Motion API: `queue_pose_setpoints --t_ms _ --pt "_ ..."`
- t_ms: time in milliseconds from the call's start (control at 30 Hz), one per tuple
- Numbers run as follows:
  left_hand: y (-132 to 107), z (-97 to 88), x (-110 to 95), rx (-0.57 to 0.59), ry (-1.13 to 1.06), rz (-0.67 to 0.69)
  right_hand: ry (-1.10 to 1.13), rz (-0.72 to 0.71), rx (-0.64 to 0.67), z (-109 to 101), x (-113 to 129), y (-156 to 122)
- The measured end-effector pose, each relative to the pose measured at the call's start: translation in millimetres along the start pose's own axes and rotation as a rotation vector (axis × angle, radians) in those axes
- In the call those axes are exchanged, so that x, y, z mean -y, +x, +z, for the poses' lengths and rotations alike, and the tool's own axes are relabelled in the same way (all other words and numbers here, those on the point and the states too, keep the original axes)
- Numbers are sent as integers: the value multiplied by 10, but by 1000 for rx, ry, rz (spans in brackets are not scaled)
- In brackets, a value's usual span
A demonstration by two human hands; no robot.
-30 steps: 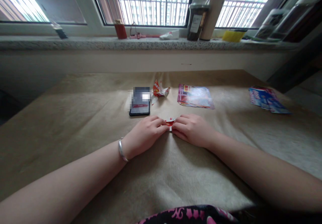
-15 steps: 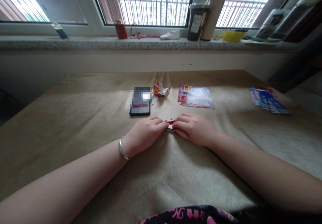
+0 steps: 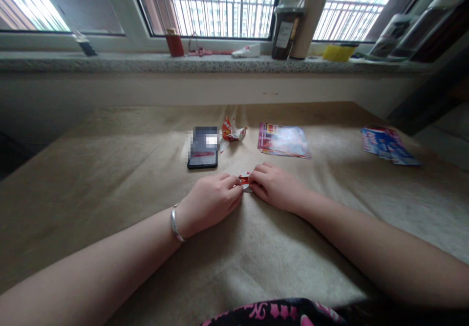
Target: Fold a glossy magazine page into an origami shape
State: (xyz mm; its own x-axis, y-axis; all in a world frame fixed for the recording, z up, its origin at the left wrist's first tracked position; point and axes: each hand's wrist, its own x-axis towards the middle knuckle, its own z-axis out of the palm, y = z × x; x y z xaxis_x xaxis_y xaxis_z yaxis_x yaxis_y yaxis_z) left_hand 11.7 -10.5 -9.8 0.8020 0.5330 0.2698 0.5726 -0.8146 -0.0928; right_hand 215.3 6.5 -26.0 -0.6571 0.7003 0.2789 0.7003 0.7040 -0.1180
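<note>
Both of my hands meet at the middle of the beige cloth-covered table [image 3: 110, 169]. My left hand [image 3: 212, 201], with a silver bracelet on its wrist, has its fingers curled and pinches one end of a small red and white folded paper piece [image 3: 245, 180]. My right hand [image 3: 276, 188] is closed on the other end. The paper is mostly hidden between my fingertips and lies low on the cloth.
A black phone [image 3: 203, 147] lies just beyond my hands, with a crumpled red and white paper [image 3: 231, 130] beside it. A stack of colourful printed sheets [image 3: 283, 140] sits to the right, another stack [image 3: 388, 145] at the far right. The windowsill [image 3: 220, 62] carries jars and small items.
My hands have drawn closer together over the small paper piece, covering more of it. The view has shifted slightly.
</note>
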Motion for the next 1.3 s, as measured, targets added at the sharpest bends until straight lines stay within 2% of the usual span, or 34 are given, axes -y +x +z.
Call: queue_pose_setpoints --t_ms 200,467,800,1300 --pt "-48 -14 10 15 48 53 135 82 -12 9 -34 -3" --pt "-50 -10 37 46 109 118 125 139 5 -20 -51 -1" --pt "-43 12 48 64 102 120 123 235 85 -1 -75 56" --pt "11 11 28 40 103 107 227 158 -39 -35 -78 -55"
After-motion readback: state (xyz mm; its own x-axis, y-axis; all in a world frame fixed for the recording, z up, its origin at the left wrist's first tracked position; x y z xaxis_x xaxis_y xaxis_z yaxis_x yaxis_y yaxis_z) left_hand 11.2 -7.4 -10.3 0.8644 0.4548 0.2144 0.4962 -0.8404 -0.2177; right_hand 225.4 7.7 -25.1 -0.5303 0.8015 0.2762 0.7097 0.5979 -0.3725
